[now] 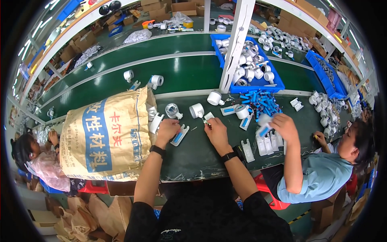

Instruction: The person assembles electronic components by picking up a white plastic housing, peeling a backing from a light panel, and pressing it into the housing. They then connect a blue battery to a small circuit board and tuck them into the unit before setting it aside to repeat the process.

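My left hand (168, 132), its fingers drawn together, is at the edge of a white plastic handle shell (179, 136) with a blue cylindrical cell in it. Whatever those fingertips grip is hidden. My right hand (217, 134) pinches something small, too tiny to name, beside a small white piece (209, 116). Just beyond the hands are a white round-headed housing (196, 110), another housing showing its round inner side (172, 110), and a third white housing (214, 98). A white curved part (156, 122) lies by the sack, left of my left hand.
A large paper sack (72, 133) lies at left. Blue cells (260, 103) are heaped near a blue bin (278, 87) of white housings. White shells (264, 145) are lined up at right, where a co-worker's hand (284, 127) holds a blurred white-and-blue part. A white post (236, 48) rises behind.
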Motion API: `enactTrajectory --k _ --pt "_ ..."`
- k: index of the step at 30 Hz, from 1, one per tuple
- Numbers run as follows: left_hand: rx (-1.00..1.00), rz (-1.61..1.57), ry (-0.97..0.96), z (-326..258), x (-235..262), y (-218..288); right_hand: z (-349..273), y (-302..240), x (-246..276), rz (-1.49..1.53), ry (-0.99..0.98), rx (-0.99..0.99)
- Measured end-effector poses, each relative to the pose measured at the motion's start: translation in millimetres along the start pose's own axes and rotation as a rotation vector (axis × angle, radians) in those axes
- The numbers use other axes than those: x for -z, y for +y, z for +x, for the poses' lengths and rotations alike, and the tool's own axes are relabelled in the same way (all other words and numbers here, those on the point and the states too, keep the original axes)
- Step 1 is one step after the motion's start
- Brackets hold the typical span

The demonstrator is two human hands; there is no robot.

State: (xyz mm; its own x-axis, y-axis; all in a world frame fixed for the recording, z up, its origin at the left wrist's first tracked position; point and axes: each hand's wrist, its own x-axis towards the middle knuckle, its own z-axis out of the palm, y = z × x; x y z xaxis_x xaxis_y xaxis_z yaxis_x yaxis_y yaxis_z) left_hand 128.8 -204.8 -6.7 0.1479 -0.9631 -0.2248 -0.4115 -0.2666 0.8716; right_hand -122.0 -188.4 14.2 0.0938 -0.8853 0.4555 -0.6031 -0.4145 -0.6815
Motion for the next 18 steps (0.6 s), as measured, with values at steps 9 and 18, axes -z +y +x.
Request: enactTrajectory --k 9,18 --pt "0.098 -0.204 -0.23 7 6 39 18 -1 -36 0.033 0.009 -0.005" --pt "-0.009 0.013 0.034 155 9 53 150 -14 -161 -0.012 0.144 -0.106"
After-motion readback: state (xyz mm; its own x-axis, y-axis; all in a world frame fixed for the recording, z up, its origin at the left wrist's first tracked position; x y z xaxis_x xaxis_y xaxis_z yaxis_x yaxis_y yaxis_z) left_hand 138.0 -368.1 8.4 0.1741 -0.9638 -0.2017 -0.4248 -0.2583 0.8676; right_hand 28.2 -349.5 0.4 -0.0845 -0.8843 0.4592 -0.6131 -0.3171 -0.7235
